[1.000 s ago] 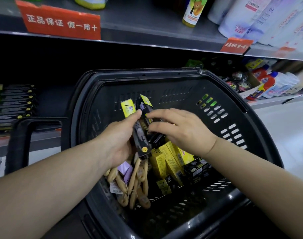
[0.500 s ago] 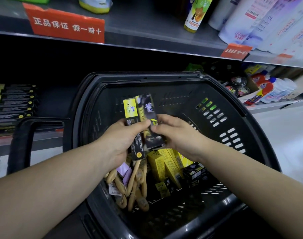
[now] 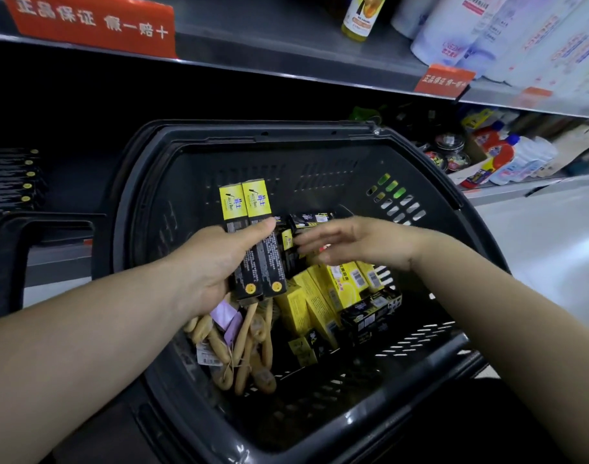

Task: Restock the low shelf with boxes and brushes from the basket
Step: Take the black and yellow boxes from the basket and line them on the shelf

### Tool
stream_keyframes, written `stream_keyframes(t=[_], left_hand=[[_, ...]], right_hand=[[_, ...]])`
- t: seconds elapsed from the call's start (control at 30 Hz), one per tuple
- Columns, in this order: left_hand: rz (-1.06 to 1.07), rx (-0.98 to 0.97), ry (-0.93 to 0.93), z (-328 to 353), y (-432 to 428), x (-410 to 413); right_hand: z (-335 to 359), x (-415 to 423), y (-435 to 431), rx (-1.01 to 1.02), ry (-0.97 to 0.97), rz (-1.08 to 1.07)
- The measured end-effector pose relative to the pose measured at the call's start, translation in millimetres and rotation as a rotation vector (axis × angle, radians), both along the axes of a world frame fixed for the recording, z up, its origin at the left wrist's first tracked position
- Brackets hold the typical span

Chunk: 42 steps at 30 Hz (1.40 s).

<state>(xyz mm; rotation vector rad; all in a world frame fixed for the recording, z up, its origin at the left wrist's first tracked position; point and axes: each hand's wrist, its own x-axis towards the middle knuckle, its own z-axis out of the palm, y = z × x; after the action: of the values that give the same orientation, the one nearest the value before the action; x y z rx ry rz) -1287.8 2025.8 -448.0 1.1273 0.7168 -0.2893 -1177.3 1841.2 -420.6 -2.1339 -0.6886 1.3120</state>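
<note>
In the basket [image 3: 319, 135]: yellow boxes [image 3: 319, 303] lean in a heap at the middle, a black box [image 3: 370, 313] lies along their right side, and wooden brushes [image 3: 249, 346] with paper tags pile up in the near-left corner.
Left hand [image 3: 212, 262]: up over the basket's left half, thumb across the front and fingers curled behind two black-and-yellow boxes [image 3: 252, 242], side by side, yellow ends up.
Right hand [image 3: 363, 244]: fingers stretched out flat and pointing left, above the yellow heap, tips right by more dark boxes [image 3: 311, 218] beside the held pair. It's blurred, so I can't tell whether it touches them.
Both hands: close together, not touching.
Basket body: dark plastic, slotted walls, handle [image 3: 8, 256] at its left.
Low shelf [image 3: 52, 259]: behind the basket, in shadow, with stacked black boxes [image 3: 15, 182] at its left end, and jars [image 3: 448, 152] and coloured bottles [image 3: 500, 155] towards its right end.
Upper shelf [image 3: 286, 38]: red tags [image 3: 92, 25] on the front edge, white bottles [image 3: 487, 35] at the right end.
</note>
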Motion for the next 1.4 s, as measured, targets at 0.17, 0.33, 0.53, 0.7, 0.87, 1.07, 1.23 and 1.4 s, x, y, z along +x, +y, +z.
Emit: stream_keyframes(t=[0.17, 0.33, 0.53, 0.7, 0.87, 1.07, 1.23, 1.4], left_hand=[[-0.071, 0.019, 0.057, -4, 1, -1], [-0.103, 0.043, 0.091, -5, 2, 0], [-0.086, 0.031, 0.085, -5, 1, 1], [-0.067, -0.021, 0.061, -4, -1, 1], [-0.054, -0.102, -0.015, 7, -2, -5], [-0.111, -0.046, -0.119, 36, 24, -26], [-0.043, -0.018, -0.194, 58, 58, -49], [0.263, -0.050, -0.182, 49, 105, -81]], right_hand=[[-49, 17, -50, -0.892, -0.174, 0.528], [-82, 16, -68, -0.885, -0.252, 0.468], [-75, 20, -59, -0.741, -0.359, 0.372], [-28, 11, -23, 0.029, -0.038, -0.403], [3, -14, 25, 0.412, 0.064, -0.524], [32, -30, 58, 0.529, -0.072, -0.573], [50, -35, 98, 0.448, -0.208, -0.711], [64, -43, 141, 0.675, -0.053, -0.900]])
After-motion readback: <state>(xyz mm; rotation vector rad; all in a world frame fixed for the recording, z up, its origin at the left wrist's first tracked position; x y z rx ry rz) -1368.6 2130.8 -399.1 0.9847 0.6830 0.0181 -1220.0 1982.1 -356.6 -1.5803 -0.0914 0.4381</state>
